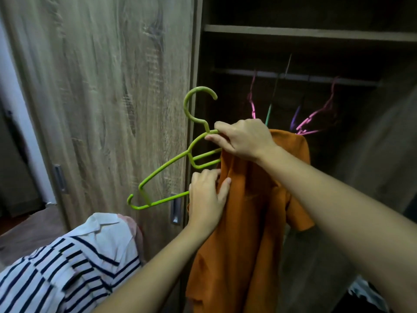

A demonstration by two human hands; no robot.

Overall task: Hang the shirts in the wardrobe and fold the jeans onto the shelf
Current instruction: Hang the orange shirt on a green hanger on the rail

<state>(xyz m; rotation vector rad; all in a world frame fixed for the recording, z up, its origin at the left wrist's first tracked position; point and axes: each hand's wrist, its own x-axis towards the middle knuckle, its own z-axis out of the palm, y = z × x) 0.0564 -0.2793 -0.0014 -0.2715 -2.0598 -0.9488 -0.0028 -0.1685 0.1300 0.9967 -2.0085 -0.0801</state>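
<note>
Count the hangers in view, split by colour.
Lime green hanger, gripped by the right hand: 1
Pink hangers on the rail: 2 (the right one may be a stack)
Teal hanger: 1
Purple hanger: 1
Total: 5

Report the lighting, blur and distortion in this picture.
Head view: wardrobe interior dim, its rail and hung hangers murky; green hanger and orange shirt well lit and sharp; striped shirt slightly smeared at lower left; wide-angle lens bows the door edges.
</note>
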